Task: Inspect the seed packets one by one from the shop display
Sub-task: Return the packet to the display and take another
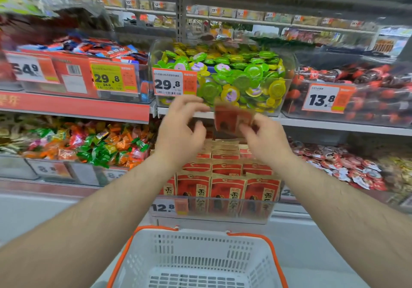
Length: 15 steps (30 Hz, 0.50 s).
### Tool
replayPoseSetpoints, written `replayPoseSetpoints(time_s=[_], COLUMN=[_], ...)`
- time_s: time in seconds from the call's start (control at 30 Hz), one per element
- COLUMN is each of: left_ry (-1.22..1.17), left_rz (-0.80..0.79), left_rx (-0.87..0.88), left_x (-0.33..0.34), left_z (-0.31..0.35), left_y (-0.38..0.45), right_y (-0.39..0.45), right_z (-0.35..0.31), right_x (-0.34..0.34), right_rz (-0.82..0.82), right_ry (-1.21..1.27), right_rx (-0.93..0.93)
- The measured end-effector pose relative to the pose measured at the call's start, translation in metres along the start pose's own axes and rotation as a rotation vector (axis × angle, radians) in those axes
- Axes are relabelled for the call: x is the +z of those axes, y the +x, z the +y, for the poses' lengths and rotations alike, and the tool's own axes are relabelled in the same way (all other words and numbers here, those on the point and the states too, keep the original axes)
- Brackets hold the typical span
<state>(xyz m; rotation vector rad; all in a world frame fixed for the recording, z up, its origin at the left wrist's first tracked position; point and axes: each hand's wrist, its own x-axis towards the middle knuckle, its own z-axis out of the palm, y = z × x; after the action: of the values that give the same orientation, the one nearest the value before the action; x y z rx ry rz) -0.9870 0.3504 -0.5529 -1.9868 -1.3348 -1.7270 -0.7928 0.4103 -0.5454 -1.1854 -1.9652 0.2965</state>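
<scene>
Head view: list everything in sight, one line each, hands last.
held seed packet: one, red, blurred, raised before the shelf
seed packets in display: several rows, red and gold, lower centre bin
jelly cups: many, green and yellow, upper centre bin
wrapped sweets: many, mixed colours, lower left
price tag 29.8: one, white and orange, on the jelly bin
basket: one, white with orange rim, bottom centre
left hand: open, beside the packet
right hand: pinches the packet

Bright, even shop lighting, soft shadows, motion blur at upper left of the frame, shelves (334, 125) bowed by wide-angle distortion
</scene>
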Motion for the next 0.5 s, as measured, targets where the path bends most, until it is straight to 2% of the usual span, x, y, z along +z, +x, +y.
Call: replayPoseSetpoints(time_s=[0.1,0.23,0.37,0.5], left_ry=[-0.118,-0.201,-0.390,-0.597], left_rz=[0.069,-0.001,-0.084,-0.280], left_rx=[-0.272,-0.533,-0.684,-0.829], left_x=[-0.010,-0.015,-0.015,-0.009], left_z=[0.006,0.008,0.019,0.032], left_y=[0.001,-0.011,-0.026,-0.036], right_y=[-0.001,-0.018,-0.046,-0.070], right_z=[-0.008,-0.010,-0.011,-0.022], right_x=[-0.011,-0.022,-0.024,-0.019], right_rz=[0.115,0.137,0.021,-0.262], right_ry=[0.255,0.671,0.750,0.603], right_rx=[0.190,0.362,0.388,0.363])
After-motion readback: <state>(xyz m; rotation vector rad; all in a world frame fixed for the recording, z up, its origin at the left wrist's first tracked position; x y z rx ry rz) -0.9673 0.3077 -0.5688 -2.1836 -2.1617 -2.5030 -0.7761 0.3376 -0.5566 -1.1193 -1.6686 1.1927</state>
